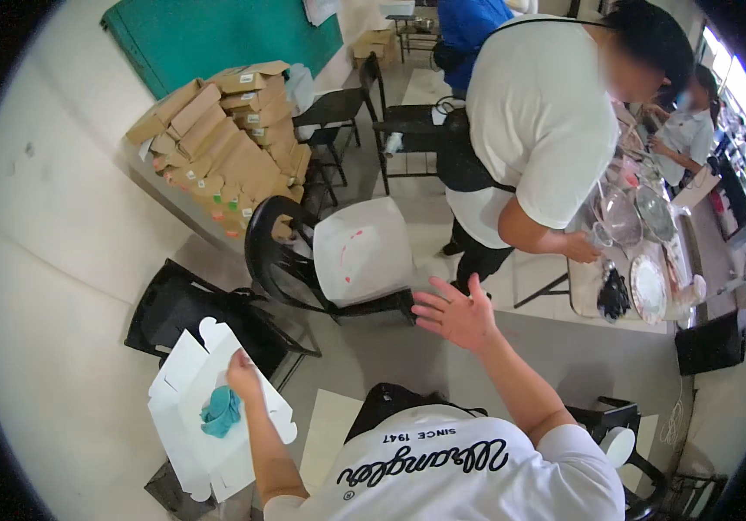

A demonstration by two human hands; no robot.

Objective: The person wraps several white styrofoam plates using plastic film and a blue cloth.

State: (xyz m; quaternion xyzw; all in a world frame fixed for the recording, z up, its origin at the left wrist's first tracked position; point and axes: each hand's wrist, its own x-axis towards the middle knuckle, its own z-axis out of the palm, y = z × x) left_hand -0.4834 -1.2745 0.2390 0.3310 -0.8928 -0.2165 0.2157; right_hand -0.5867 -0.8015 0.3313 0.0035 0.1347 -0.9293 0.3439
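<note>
At the lower left, my left hand (243,375) is over a flat white die-cut cardboard sheet (184,373), its fingers curled together. What they hold, if anything, is hidden. A crumpled teal cloth (221,412) lies on the sheet just below this hand. My right hand (458,316) is raised near the middle, palm up, fingers spread, holding nothing. Beyond it stands a black chair (260,252) with a white seat (362,247) marked by red smears.
A person in a white shirt (538,95) leans over a cluttered table (585,291) with clear bowls (621,217) and a white plate (648,288). Folded brown cardboard boxes (234,161) are piled at the far left. A black chair (177,304) stands beside the wall.
</note>
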